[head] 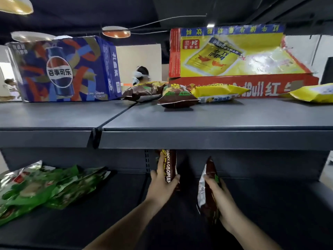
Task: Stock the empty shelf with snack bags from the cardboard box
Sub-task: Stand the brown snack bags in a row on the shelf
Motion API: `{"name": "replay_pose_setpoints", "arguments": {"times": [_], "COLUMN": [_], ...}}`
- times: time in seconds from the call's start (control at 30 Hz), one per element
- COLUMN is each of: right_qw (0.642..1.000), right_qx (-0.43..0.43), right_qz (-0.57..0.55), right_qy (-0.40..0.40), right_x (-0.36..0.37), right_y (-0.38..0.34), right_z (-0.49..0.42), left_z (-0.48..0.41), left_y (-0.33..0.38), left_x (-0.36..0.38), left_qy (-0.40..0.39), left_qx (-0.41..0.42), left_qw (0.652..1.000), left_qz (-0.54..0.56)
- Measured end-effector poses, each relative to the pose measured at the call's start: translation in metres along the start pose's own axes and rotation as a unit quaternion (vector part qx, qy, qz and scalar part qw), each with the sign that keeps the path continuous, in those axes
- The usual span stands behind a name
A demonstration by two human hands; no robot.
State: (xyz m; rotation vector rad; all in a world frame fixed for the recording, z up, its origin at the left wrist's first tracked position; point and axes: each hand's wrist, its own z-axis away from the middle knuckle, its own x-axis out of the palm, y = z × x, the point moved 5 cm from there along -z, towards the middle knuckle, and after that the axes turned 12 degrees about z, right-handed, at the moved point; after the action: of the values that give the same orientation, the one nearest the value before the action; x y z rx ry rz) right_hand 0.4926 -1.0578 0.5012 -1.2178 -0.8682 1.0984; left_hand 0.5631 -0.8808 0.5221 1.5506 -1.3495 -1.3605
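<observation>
The left hand (163, 184) holds a brown snack bag (168, 165) that stands up on its end. The fingers curl round one side of the bag and the thumb is on the other side. The top of this bag is hidden behind the edge of the top shelf (180, 139). Just to the right, the right hand (219, 193) grips a second brown bag (207, 188), with the fingers wrapped round it. This bag stands up tall too, and its silver edge faces the left hand. The two bags are near each other but do not touch. Both hands reach into the dark grey lower shelf (108, 204). I cannot tell if the bags rest on it.

Far to the left of the left hand, green bags (41, 186) lie in a pile on the same shelf. Above both hands, on the top shelf, two brown bags (177, 98) lie flat, and a yellow bag (218, 92) lies just right of them. Up and left of the left hand sits a blue box (66, 69) with a can drawn on it. Up above the right hand is a red and yellow box (234, 56). A person (141, 76) is behind the top shelf, between the two boxes
</observation>
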Motion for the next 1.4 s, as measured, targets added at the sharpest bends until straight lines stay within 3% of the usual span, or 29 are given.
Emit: {"name": "replay_pose_setpoints", "arguments": {"times": [0.27, 0.47, 0.6, 0.93, 1.4], "right_qw": [0.999, 0.999, 0.999, 0.995, 0.989], "right_qx": [0.009, -0.014, -0.013, -0.047, -0.1], "right_qz": [-0.045, -0.022, -0.026, 0.054, 0.078], "right_qy": [0.022, 0.02, 0.034, 0.065, 0.076], "right_x": [0.004, 0.002, -0.003, -0.004, 0.025], "right_y": [0.009, 0.006, 0.008, 0.009, 0.013], "right_z": [-0.015, -0.019, -0.025, -0.039, -0.058], "left_z": [-0.044, -0.061, -0.067, -0.072, -0.076], "left_y": [-0.048, -0.071, -0.077, -0.078, -0.092], "left_x": [0.023, 0.039, 0.05, 0.044, 0.036], "left_qy": [0.08, 0.126, 0.113, 0.071, 0.012], "left_qx": [0.048, -0.011, -0.018, 0.002, -0.062], "left_qw": [0.984, 0.972, 0.965, 0.977, 0.991], "left_qz": [-0.155, -0.197, -0.235, -0.199, -0.122]}}
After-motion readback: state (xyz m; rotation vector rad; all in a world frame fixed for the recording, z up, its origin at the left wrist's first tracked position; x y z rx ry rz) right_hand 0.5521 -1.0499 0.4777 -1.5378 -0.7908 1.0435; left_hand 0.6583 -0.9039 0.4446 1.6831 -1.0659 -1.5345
